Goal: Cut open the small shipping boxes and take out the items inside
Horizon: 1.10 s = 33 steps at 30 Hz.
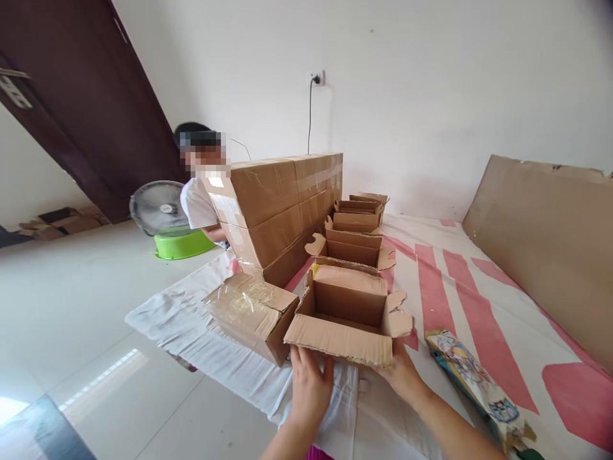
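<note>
An open cardboard box stands nearest me, flaps folded outward, and its visible inside looks bare. My left hand grips its front left side, the fingertips partly under the front flap. At the front right corner my right hand holds the same box, fingers partly hidden behind the cardboard. Just left of it lies a closed, taped cardboard box. Behind it, several more open boxes line up toward the wall.
Stacked taped cartons form a wall to the left, with a person behind them. A fan stands by a green basin. On the patterned cloth lies a printed packet; a large cardboard sheet leans at right.
</note>
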### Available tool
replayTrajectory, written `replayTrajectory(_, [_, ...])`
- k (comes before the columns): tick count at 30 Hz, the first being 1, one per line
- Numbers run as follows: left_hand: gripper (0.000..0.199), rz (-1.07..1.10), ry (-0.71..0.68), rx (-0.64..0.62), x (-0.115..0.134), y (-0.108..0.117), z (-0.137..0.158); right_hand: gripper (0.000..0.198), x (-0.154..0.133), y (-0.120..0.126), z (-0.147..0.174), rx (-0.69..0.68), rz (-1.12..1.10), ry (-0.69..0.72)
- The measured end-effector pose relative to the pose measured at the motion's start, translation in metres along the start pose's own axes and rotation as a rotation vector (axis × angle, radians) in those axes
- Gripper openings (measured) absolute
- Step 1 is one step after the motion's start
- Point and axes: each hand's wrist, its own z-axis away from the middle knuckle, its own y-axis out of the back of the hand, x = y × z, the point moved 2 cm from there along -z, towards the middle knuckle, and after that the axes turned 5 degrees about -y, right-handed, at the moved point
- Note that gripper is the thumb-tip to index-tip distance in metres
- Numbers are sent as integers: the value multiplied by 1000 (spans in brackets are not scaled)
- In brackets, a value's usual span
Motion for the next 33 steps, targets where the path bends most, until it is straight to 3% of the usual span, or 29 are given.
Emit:
replayTrajectory(1, [72, -44, -45, 6, 1, -6, 14, 45, 2, -5, -6, 3, 11, -4])
replayTrajectory(4, [74, -52, -76, -174, 4, -26, 37, 40, 6, -16, -17, 18, 37, 22])
replayTrajectory(7, [73, 10, 6, -283, 10, -37, 20, 41, 8, -22, -22, 31, 59, 43])
replayTrajectory(13, [80, 86, 25, -261, 20, -39, -38, 54, 15, -33, -24, -9, 109, 14])
replayTrajectory(20, [90, 113, -10, -246, 10, -56, -60, 64, 23, -39, -34, -41, 102, 9])
replayTrajectory(27, [104, 76, 95, -264, 13, -82, -84, 65, 41, -49, -18, -15, 285, 107])
replayTrajectory(33, [110, 89, 60, -273, 10, -98, -111, 62, 15, -49, -8, -189, 478, 157])
